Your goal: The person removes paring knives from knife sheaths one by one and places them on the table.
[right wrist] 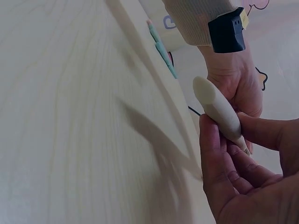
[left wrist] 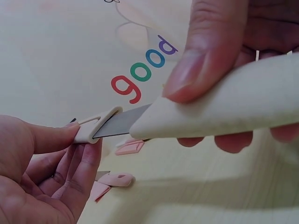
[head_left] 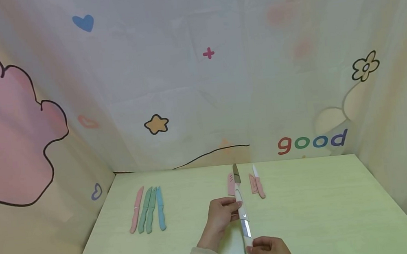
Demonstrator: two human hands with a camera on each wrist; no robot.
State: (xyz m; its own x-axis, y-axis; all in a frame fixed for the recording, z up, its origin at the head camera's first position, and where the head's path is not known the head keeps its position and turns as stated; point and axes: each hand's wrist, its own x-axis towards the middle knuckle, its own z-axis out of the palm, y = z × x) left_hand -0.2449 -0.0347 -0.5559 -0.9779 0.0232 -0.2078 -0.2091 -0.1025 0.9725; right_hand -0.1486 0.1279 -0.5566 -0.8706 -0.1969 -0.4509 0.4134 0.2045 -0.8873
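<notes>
A white-handled knife is held above the table, its blade (left wrist: 124, 122) partly inside a white sheath (left wrist: 93, 128). My left hand (head_left: 222, 213) pinches the sheath between thumb and fingers. Closer to me, my right hand (head_left: 272, 249) grips the white handle (right wrist: 219, 107). A stretch of bare blade shows between sheath and handle. Just beyond my left hand lie an unsheathed knife (head_left: 236, 173) and a pink sheath (head_left: 230, 185); in the head view the held sheath partly covers that knife. To their right is a pink-handled knife (head_left: 258, 183) beside another pink sheath (head_left: 253, 184).
On the table's left side several sheathed knives lie in a row: a pink one (head_left: 136, 209), green ones (head_left: 145, 210) and a blue one (head_left: 161, 208). A printed curtain (head_left: 184, 84) stands behind the pale table (head_left: 325, 205) and along its sides.
</notes>
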